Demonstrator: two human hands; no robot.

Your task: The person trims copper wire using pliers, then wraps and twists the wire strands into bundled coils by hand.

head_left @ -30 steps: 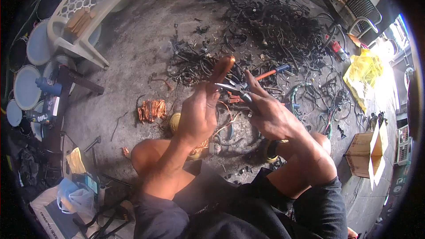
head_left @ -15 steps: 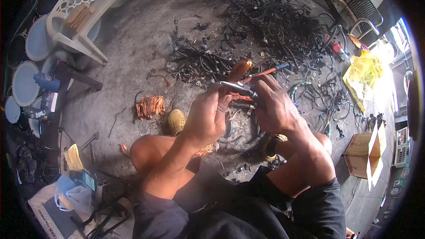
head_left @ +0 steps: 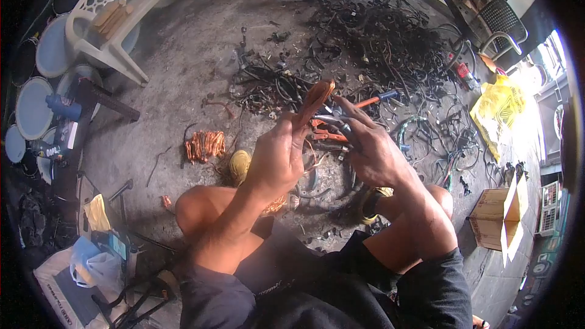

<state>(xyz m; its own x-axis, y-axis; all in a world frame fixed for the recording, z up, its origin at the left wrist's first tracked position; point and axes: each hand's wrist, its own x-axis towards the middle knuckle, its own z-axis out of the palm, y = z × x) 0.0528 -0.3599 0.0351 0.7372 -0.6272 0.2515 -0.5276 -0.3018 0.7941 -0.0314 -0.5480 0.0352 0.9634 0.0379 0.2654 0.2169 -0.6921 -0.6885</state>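
Note:
A folded bundle of copper wire [head_left: 318, 99] stands up from my left hand [head_left: 280, 155], whose thumb and fingers are closed around its lower end. Close to its right side is my right hand [head_left: 376, 149], with the index finger stretched toward the bundle. Silver pliers [head_left: 332, 122] lie between that hand's thumb and fingers, their tip pointing at the bundle. Below them shows a red-handled tool [head_left: 330, 136], partly hidden by my right hand. Another bundle of copper wire [head_left: 205, 146] rests on the floor to the left, near my yellow shoe [head_left: 240, 166].
A large heap of black cables and scraps [head_left: 384, 30] spreads over the floor ahead. A tool with a blue and orange handle [head_left: 381, 97] lies at its near edge. A white plastic bench [head_left: 116, 55], a yellow bag [head_left: 503, 106] and an open cardboard box [head_left: 496, 213] stand around.
The copper bundle has tilted more upright and shifted slightly left with my left hand. My right hand's fingers have straightened, and the pliers have come away from the bundle.

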